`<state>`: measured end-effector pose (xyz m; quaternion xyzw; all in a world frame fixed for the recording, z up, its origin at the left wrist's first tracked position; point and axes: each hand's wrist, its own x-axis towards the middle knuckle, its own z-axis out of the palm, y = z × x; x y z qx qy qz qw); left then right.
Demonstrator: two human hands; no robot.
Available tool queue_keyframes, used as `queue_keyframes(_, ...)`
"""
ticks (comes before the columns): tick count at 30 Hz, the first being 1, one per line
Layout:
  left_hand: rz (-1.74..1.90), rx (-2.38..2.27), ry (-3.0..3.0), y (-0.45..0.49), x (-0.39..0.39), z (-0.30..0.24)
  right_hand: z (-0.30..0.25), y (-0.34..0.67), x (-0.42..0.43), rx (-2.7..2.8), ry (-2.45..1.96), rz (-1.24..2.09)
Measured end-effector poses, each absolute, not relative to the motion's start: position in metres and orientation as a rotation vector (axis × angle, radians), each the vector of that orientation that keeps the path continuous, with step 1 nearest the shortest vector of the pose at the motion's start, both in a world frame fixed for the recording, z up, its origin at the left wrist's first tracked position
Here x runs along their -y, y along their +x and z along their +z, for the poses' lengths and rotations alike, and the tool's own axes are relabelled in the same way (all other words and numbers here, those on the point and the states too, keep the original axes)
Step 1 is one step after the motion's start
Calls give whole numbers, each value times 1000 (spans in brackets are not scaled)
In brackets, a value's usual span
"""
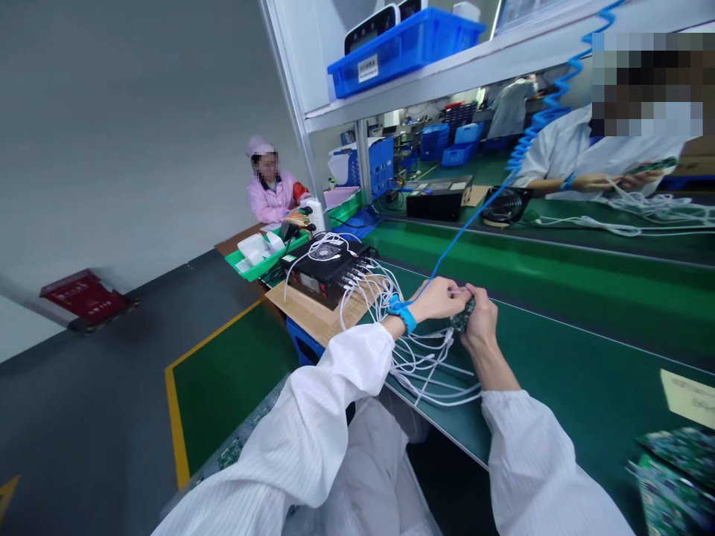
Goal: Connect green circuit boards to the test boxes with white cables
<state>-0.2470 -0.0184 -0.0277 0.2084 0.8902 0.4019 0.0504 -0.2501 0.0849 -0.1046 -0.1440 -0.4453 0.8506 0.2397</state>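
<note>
My right hand [481, 320] is closed around a small green circuit board [462, 316] above the bench. My left hand [439, 299], wearing a blue wrist strap [403, 314], pinches what looks like the end of a white cable [458, 291] at the board's upper edge. Fingers hide most of that contact. Below both hands, a loose bundle of white cables [416, 365] spreads over the green bench mat. Many of these cables run from the front of a black box [327, 268] with a fan grille, left of my hands on cardboard.
Several circuit boards [678, 476] lie at the right near a yellow note [690, 396]. A coiled blue cord [536, 138] hangs across the bench to my wrist strap. Across the bench, a co-worker handles a board and cables; another person sits behind a green tray [237, 262].
</note>
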Motion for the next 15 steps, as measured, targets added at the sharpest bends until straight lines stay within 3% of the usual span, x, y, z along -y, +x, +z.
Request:
queue_keyframes(4,1419,-2564,594,-247,14,-41,-102,-246,-81,1159,-383,2339)
queue_keyframes(10,1987,-2149,464,-243,-1,-59,-101,-246,-80,959,-423,2347)
queue_keyframes(12,1944,-2196,514,-242,-1,-59,-99,-248,-85,842,-435,2364)
queue_keyframes(15,1500,-2502,644,-242,4,-58,-96,-249,-96,655,-447,2471)
